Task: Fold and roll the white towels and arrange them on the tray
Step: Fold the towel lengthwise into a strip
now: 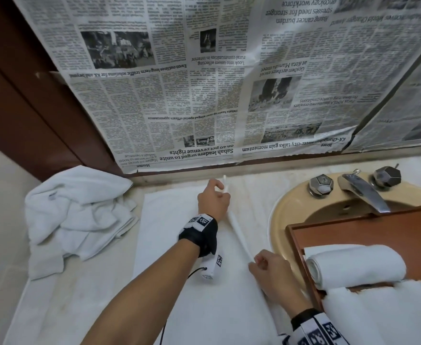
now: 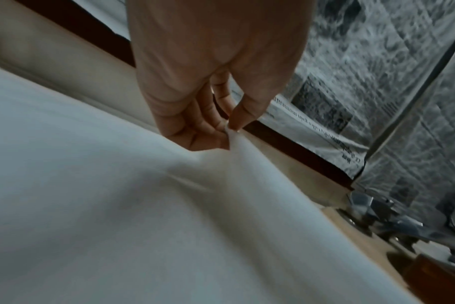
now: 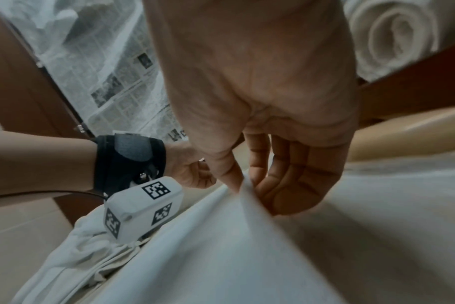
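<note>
Pinching the near end of a raised fold, the right hand [image 1: 266, 266] lifts a flat white towel [image 1: 179, 245] spread on the table [image 1: 42, 307]; the left hand [image 1: 213, 200] pinches the far end at 12 o'clock. At 3 o'clock, a rolled towel [image 1: 354, 266] lies in the wooden tray [image 1: 379, 227] over the sink [image 1: 291, 207]. Crumpled towels [image 1: 80, 215] sit at 9 o'clock.

Upside-down newspaper [image 1: 204, 78] over the wall — beige sink [image 1: 286, 205], metal tap [image 1: 364, 192] between two faceted knobs.
</note>
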